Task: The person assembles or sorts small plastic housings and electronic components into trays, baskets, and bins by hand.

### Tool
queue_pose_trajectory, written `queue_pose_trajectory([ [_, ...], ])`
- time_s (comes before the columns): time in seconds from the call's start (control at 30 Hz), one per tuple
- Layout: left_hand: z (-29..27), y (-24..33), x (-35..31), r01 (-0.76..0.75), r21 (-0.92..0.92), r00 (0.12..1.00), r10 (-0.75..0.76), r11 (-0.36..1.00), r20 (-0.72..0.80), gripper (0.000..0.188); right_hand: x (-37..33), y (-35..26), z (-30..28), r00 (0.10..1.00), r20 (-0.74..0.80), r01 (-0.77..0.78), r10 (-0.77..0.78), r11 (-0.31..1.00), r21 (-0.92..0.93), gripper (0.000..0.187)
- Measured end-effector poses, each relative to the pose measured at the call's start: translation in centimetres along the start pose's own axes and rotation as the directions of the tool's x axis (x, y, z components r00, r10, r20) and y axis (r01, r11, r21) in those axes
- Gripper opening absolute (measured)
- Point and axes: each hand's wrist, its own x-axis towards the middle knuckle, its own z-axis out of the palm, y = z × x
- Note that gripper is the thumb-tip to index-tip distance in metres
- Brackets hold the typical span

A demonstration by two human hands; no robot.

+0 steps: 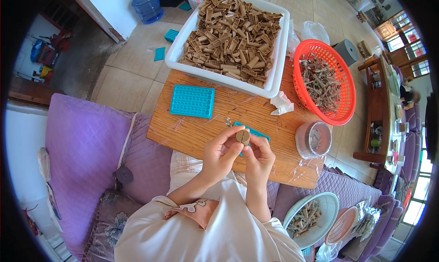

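Observation:
Over the wooden table's near edge, my left hand [220,148] and my right hand [259,158] pinch a small brown cylinder [243,136] between thumbs and fingers. Its round end faces up and has a dark slit across the middle. A teal slotted tray [262,133] lies just beyond, partly hidden by my hands. To the left of it is a larger teal tray [192,101] with rows of small slots. Small shiny bits [227,121] rest on the wood near my left fingertips.
A white bin [175,57] heaped with brown half-tube pieces stands at the table's far side. Right of it are a red basket [340,116] of thin scraps and a clear tub [313,153]. Crumpled tissue [281,104] lies between. A pale green basin [336,200] sits at lower right.

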Motion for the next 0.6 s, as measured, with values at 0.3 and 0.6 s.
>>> queue_pose_trajectory([
  [0.3, -0.2, -0.6, 0.0, -0.067, 0.151, 0.998, 0.066, 0.986, 0.010, 0.037, 0.4, -0.8, 0.3, 0.990, 0.108, 0.125, -0.089, 0.914, -0.387, 0.025],
  [0.6, -1.2, -2.6, 0.9, -0.261, 0.278, 0.961, 0.222, 0.924, 0.166, 0.040, 0.0, 0.3, 1.1, 0.970, 0.218, 0.200, -0.110, 0.870, -0.451, 0.008],
])
